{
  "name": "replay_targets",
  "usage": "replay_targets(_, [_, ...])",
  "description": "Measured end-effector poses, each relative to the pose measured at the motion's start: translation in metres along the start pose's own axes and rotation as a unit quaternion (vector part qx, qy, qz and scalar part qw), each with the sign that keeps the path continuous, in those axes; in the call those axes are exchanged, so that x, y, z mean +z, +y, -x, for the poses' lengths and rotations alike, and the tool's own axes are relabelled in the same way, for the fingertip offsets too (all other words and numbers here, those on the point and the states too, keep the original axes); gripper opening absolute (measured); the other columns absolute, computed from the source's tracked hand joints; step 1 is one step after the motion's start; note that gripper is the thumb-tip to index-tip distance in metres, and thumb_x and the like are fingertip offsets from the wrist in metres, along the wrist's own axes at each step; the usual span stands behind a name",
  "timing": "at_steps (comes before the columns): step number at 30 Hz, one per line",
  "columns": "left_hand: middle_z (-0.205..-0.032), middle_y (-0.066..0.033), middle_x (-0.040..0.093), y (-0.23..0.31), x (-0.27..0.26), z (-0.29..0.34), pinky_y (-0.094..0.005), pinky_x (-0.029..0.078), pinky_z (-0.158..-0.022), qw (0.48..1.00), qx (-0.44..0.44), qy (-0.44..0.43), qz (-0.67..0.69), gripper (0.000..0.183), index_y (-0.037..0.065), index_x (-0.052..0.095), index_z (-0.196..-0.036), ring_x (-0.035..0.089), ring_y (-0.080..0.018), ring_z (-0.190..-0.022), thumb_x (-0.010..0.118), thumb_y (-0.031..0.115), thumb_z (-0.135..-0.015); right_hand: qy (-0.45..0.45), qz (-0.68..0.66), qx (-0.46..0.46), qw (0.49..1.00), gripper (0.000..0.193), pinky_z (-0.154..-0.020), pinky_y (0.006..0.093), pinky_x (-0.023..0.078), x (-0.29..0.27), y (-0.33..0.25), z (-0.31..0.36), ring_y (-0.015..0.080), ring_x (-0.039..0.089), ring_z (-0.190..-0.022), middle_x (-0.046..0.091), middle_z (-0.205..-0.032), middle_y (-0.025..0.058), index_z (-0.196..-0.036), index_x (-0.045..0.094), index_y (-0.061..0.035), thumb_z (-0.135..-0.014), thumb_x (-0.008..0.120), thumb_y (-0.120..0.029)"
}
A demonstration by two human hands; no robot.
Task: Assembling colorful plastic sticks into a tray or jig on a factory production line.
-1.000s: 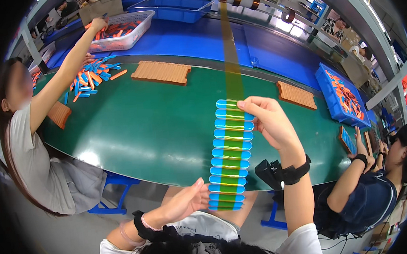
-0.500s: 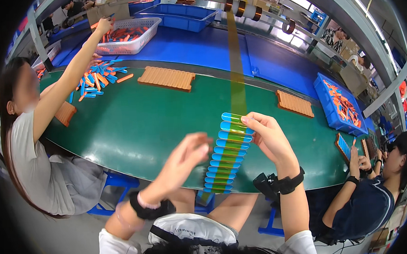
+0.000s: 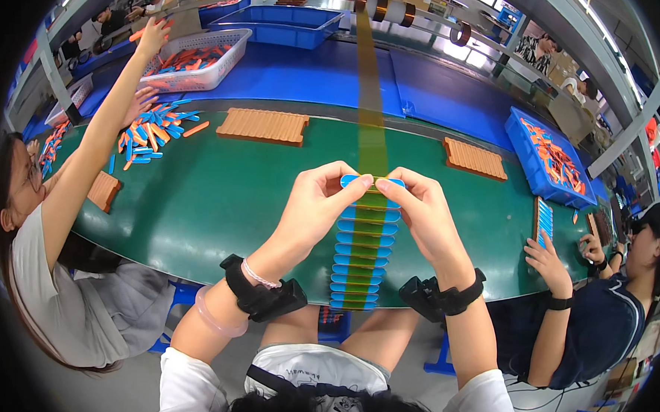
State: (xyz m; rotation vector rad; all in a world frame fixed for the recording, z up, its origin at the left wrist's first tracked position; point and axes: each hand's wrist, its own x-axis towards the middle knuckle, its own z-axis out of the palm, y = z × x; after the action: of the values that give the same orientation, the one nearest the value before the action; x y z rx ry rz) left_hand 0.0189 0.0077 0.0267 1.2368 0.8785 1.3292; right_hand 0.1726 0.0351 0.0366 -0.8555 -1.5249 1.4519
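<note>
A row of blue, round-ended flat sticks (image 3: 361, 258), like small nail files, hangs before me on a band of yellowish see-through tape (image 3: 369, 92). The tape comes down from the far rail, and the row's lower end hangs past the table's near edge. At the top of the row, my left hand (image 3: 308, 207) pinches the left part of the uppermost blue stick (image 3: 349, 181) between thumb and fingers. My right hand (image 3: 424, 212) pinches the same stick at its right part. Both thumbs lie close together over the tape.
Grooved wooden blocks (image 3: 262, 126) lie on the green table (image 3: 217, 189). A loose orange and blue pile (image 3: 154, 131) lies far left, beside a person reaching over a white basket (image 3: 211, 74). A blue bin (image 3: 548, 157) stands at the right, near another person's hand (image 3: 548, 265).
My left hand has moved up and right, from free in the air to pinching the top stick. My right hand stays at the stick's right end. The right-hand person's hand has come off the block.
</note>
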Motion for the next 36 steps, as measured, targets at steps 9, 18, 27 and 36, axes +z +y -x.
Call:
replay_targets(9, [-0.068,-0.0014,0.055,-0.044,0.002,0.093,-0.0206,0.040,-0.051,0.993,-0.031,-0.022,-0.115,0.012,-0.002,0.056,-0.074,0.049,-0.0036,-0.062,0.060,0.009,-0.077,-0.030,0.066,-0.019,0.997,0.010,-0.059,0.0229,0.036,0.017,0.051,0.095,0.0093,0.043,-0.066,0.050,-0.068,0.0027,-0.078,0.055,0.0017,-0.078,0.058,-0.008])
replay_targets(18, [-0.074,-0.0081,0.060,-0.053,-0.002,0.112,-0.0246,0.043,-0.062,0.984,-0.031,-0.098,-0.145,0.009,-0.002,0.059,-0.079,0.056,-0.0148,-0.067,0.060,0.007,-0.076,-0.066,0.075,-0.012,0.995,0.010,-0.066,0.0269,0.038,0.012,0.071,0.119,0.0175,0.047,-0.072,0.054,-0.074,0.0078,-0.076,0.054,0.0035,-0.075,0.059,-0.006])
replay_targets(27, [-0.078,-0.0105,0.059,-0.052,-0.020,0.118,-0.0241,0.042,-0.065,0.997,-0.067,-0.040,-0.019,0.006,-0.006,0.058,-0.078,0.054,-0.0144,-0.072,0.059,-0.002,-0.073,0.068,0.133,0.012,0.989,0.019,-0.072,0.0293,0.041,-0.005,0.056,0.146,0.0205,0.050,-0.083,0.055,-0.092,0.0110,-0.093,0.055,0.0013,-0.075,0.058,-0.004])
replay_targets(36, [-0.077,-0.0108,0.058,-0.051,-0.029,0.111,-0.0248,0.042,-0.064,0.999,-0.038,-0.020,-0.014,0.006,-0.005,0.055,-0.069,0.054,-0.0139,-0.070,0.061,-0.006,-0.069,0.319,0.460,0.051,0.827,0.098,-0.096,0.0418,0.023,-0.082,0.049,0.138,0.0338,0.022,-0.116,0.024,-0.127,0.0233,-0.129,0.011,0.0040,-0.060,0.075,-0.022])
